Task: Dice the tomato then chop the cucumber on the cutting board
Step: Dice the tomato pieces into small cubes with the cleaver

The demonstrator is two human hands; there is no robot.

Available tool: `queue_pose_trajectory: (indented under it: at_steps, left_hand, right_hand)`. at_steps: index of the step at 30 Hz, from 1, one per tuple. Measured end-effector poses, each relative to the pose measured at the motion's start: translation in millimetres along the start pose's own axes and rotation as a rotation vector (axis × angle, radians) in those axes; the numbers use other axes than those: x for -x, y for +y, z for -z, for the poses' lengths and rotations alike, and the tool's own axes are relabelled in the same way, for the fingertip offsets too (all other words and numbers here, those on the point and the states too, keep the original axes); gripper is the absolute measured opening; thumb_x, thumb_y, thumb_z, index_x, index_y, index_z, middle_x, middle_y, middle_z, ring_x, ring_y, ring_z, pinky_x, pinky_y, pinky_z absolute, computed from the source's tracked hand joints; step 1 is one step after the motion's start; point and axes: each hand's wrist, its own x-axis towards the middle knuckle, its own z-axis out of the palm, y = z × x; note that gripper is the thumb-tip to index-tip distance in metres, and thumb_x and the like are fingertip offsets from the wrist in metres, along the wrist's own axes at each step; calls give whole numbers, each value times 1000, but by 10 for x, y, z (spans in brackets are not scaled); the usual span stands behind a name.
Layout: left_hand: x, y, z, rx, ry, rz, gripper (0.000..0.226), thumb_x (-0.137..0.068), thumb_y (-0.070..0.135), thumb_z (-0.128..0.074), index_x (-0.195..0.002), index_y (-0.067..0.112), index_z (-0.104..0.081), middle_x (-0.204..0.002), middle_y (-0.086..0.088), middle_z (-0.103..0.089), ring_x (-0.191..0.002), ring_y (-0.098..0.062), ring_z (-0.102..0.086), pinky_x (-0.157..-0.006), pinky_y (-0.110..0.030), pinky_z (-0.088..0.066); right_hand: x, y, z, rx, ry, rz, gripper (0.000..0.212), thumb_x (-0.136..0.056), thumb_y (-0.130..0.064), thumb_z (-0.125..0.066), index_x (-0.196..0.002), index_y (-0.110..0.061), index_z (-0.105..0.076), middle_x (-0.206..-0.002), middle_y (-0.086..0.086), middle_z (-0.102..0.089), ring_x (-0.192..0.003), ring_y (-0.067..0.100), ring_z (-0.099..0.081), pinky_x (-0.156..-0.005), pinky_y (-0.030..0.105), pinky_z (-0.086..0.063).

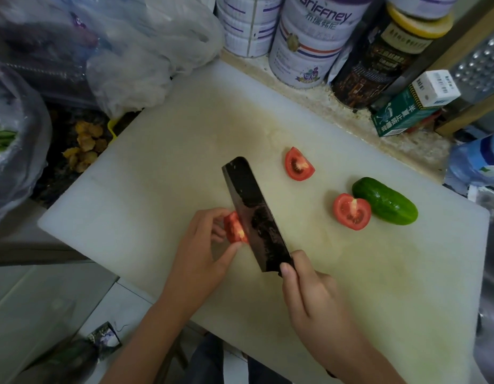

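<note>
A large white cutting board point(162, 173) fills the middle of the view. My left hand point(198, 253) pinches a red tomato piece point(233, 228) on the board, fingers curled around it. My right hand point(312, 297) grips the handle of a dark cleaver point(254, 212), whose blade stands against the right side of that piece. Two more tomato pieces lie cut side up: a wedge point(298, 164) farther back and a half point(351, 211) to the right. A whole green cucumber point(385, 201) lies touching that half.
White tins point(309, 42), a dark jar point(378, 59) and a green carton point(403, 112) line the back edge behind the board. Plastic bags point(135, 48) pile up at the back left. A water bottle point(475, 162) lies at the right edge.
</note>
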Motion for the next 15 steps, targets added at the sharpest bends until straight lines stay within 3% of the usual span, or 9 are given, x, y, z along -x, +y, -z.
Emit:
queue_pose_trajectory:
  at_steps: [4, 11, 15]
  left_hand:
    - [11, 18, -13, 1, 10, -6, 46, -78, 15, -76, -118, 24, -54, -106, 11, -55, -96, -3, -56, -83, -12, -46]
    - [-4, 47, -35, -15, -4, -9, 45, -80, 16, -75, -116, 29, -52, -106, 12, -54, -96, -4, -56, -83, -13, -47]
    - [-6, 57, -37, -6, -2, -7, 45, -79, 13, -76, -115, 28, -52, -108, 14, -52, -98, 0, -55, -81, -7, -45]
  right_hand:
    - [38, 15, 16, -19, -15, 7, 19, -94, -48, -26, -82, -35, -34, -55, -12, -45, -45, 9, -39, -45, 15, -18]
    - [34, -9, 67, -5, -24, 38, 15, -96, -38, -33, -81, -35, -32, -58, -15, -49, -44, 9, -41, -43, 15, -20]
    - [36, -26, 46, 62, -7, 61, 13, -96, -33, -35, -83, -35, -31, -44, -12, -29, -42, 6, -41, -39, 12, -21]
